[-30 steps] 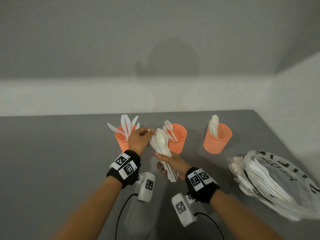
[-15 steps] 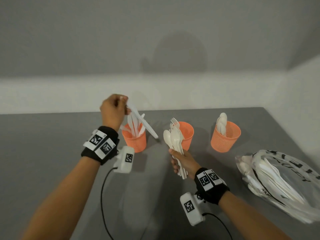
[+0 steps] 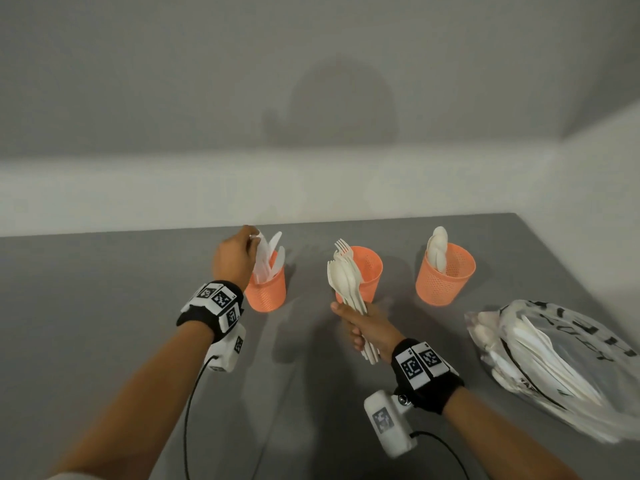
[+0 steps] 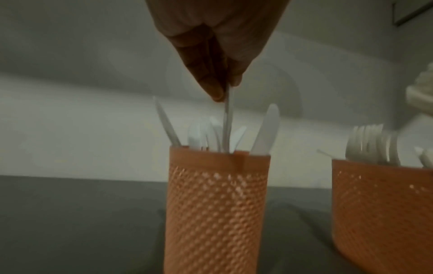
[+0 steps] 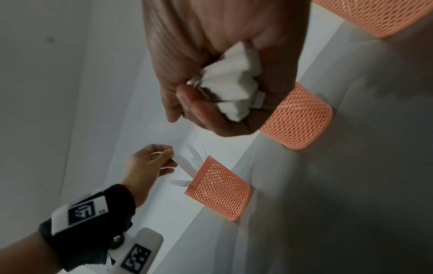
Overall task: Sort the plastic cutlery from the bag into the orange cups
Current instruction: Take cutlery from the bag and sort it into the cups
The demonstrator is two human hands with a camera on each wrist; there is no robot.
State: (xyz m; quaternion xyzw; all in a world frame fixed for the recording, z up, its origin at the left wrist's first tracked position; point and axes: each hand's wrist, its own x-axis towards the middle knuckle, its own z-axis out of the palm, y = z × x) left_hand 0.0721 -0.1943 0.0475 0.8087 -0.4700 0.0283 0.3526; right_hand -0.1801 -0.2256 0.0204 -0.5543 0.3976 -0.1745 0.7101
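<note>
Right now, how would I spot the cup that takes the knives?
On the grey table three orange mesh cups stand in a row along the far edge. Take the leftmost cup, right under the left hand. Only flat white knife blades stick out of it, while the middle cup shows fork tines and the right cup rounded spoon bowls.

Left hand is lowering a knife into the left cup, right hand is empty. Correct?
Not quite. The right hand isn't empty: in the head view it grips a bundle of cutlery. The left hand does hold a knife in the left cup.
</note>
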